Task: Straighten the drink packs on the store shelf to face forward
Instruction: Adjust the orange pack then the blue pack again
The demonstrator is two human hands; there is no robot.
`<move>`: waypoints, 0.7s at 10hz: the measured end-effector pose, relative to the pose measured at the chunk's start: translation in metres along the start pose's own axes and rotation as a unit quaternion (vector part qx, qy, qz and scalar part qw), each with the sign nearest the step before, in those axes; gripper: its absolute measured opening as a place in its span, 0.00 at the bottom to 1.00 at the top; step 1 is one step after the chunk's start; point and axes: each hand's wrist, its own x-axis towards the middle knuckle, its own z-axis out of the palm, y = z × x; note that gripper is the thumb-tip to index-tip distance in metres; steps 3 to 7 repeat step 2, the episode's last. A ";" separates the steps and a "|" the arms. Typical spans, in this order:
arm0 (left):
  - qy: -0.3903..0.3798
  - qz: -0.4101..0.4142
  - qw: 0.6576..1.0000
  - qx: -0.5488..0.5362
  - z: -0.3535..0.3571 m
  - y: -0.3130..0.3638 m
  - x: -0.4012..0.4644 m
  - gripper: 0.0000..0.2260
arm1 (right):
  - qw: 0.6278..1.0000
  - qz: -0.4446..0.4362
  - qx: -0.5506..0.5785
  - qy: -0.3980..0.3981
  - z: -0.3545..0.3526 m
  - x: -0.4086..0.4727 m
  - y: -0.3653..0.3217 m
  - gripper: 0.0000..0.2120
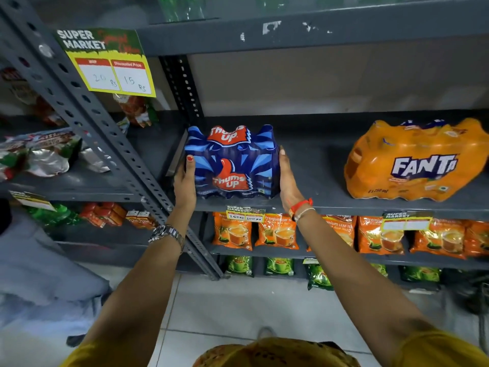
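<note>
at the centre of the frame a blue shrink-wrapped thums up drink pack (234,165) sits on the dark grey metal shelf (317,186), near its front edge, with the red logo face turned toward the camera. the left hand (185,181) presses flat against the pack's left side, thumb with red nail polish on the front corner, and the right hand (288,181) presses against its right side, so the pack is clamped between both palms. a silver metal wristwatch (166,234) is on the left wrist and a red thread band (300,206) on the right. at the right of the frame, well apart, an orange shrink-wrapped fanta drink pack (415,162) rests on the same shelf, slightly tilted. a yellow price tag (244,214) hangs on the shelf edge below the blue pack.
</note>
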 end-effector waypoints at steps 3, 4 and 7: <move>0.013 0.064 0.998 0.011 0.010 0.014 -0.027 0.29 | 0.997 -0.057 -0.030 0.031 -0.011 -0.021 -0.010 0.27; 0.013 0.064 0.998 0.011 0.010 0.014 -0.027 0.29 | 0.997 -0.057 -0.030 0.031 -0.011 -0.021 -0.010 0.27; 0.013 0.064 0.998 0.011 0.010 0.014 -0.027 0.29 | 0.997 -0.057 -0.030 0.031 -0.011 -0.021 -0.010 0.27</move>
